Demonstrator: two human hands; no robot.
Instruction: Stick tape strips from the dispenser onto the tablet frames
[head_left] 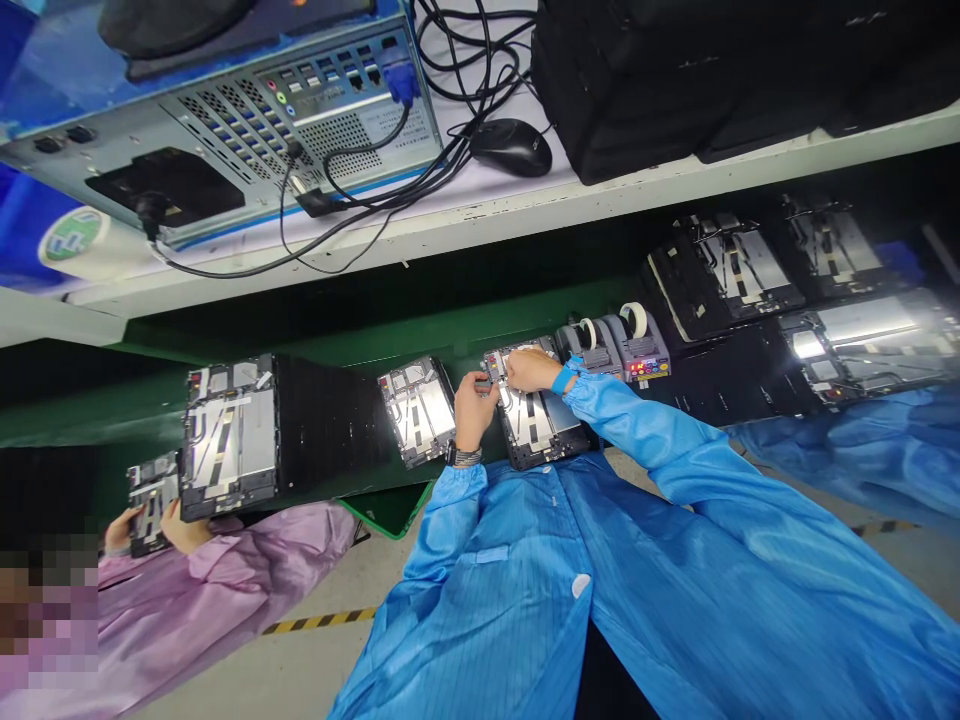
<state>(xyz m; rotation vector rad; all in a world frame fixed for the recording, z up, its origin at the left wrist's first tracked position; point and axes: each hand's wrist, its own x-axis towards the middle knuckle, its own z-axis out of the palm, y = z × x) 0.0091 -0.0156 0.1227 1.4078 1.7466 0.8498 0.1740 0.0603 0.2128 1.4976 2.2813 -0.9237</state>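
While the left hand (474,412) is pinching a small dark part (482,385), the right hand (529,370) is lying half-closed on a tablet frame (540,430), near a tape dispenser (637,342).

Bench is reading bright, wide-angle warp is bending the edges, detail is looking sharp around the grip.
Glare is flaring off the far metal panel (862,335) right of the right hand (534,370) and the nearer metal panel (417,412) left of the left hand (475,410); the shelf edge (480,225) above is bowing, and a pixelated patch (49,620) is blurring the lower-left corner.
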